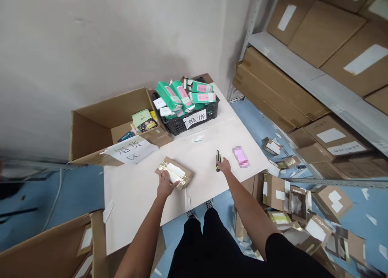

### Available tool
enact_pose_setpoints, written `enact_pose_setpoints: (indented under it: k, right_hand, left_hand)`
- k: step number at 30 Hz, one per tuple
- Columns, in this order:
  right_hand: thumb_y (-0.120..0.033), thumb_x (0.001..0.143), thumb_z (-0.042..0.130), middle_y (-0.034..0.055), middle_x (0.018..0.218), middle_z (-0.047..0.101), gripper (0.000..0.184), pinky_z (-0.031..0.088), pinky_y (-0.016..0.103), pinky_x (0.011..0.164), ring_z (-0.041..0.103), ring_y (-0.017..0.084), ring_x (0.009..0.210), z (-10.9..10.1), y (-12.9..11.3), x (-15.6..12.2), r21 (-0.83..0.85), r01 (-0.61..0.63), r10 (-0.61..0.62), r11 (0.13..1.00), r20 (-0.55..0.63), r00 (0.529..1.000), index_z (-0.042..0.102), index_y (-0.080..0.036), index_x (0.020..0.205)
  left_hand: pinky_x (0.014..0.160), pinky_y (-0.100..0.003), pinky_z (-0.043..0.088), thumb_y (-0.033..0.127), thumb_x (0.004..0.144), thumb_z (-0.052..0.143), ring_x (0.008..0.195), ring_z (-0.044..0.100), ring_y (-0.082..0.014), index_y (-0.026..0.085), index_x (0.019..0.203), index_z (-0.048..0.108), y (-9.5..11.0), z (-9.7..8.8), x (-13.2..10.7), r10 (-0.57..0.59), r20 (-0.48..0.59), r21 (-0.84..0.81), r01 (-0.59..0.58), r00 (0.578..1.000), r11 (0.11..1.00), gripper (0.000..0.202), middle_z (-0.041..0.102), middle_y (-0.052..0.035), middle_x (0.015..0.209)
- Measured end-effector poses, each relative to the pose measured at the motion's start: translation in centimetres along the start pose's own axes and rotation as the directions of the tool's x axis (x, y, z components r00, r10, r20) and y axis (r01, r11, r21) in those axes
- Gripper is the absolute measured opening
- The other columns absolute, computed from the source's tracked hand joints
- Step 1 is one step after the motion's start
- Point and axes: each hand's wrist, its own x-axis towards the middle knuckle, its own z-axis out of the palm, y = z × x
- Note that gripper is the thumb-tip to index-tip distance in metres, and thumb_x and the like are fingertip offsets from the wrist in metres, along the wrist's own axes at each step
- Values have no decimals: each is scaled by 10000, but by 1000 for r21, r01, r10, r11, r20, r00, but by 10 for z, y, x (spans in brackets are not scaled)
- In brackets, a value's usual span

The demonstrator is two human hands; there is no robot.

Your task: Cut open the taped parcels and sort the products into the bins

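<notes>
My left hand [166,185] lies over a small taped cardboard box [182,173], its fingers on the top and its thumb stretched toward the near edge. The box carries a white label and shiny yellowish tape. My right hand [224,165] has its fingers at a black-and-yellow utility knife [218,160], gripping it at the table surface; the fingertips are small and partly hidden. To the right of that hand lies a pink, pixelated phone-shaped item [241,156].
On the white table [133,205] stand an open carton [91,128] with a few packets and a black basket [178,126] of green-and-pink boxes. A shelf [291,55] of cartons rises at right. Opened boxes [275,193] and paper scraps litter the blue floor.
</notes>
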Motion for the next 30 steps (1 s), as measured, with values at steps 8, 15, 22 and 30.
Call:
enact_pose_setpoints:
  k: [8, 15, 22, 30]
  right_hand:
    - [-269, 957, 558, 150, 1057, 778, 325, 567, 320, 784, 773, 257, 918, 35, -55, -29, 44, 106, -110, 993, 84, 990, 547, -158, 1262]
    - [-269, 994, 462, 72, 1321, 714, 610, 551, 346, 944, 733, 243, 1064, 83, -157, -136, 122, 652, -664, 748, 128, 737, 340, -263, 1592]
    - [-161, 975, 439, 102, 1375, 681, 625, 519, 344, 962, 688, 264, 1173, 124, -222, -167, -142, 614, -575, 777, 238, 783, 400, -238, 1594]
    - [-147, 951, 477, 116, 1228, 739, 651, 498, 344, 868, 715, 289, 1076, 114, -226, -183, -358, 581, -496, 731, 307, 812, 400, -245, 1590]
  left_hand:
    - [1245, -517, 302, 639, 833, 696, 1615, -104, -374, 98, 1668, 65, 7, -2, -7, 7, 81, -111, 2, 997, 994, 1177, -10, -224, 1752]
    - [1222, -457, 352, 405, 778, 793, 1633, -46, -311, 181, 1682, 114, -9, -34, -7, 153, 156, -120, -135, 976, 984, 1153, 7, -143, 1766]
    - [1264, -550, 242, 574, 732, 803, 1623, -72, -365, 217, 1690, 58, -18, -34, -11, 123, 85, -33, -120, 989, 992, 1265, -76, -122, 1762]
    - [1197, -598, 328, 622, 688, 785, 1589, 106, -497, 360, 1690, 83, -42, -48, -5, 189, 178, -45, -184, 966, 982, 1251, -18, -5, 1778]
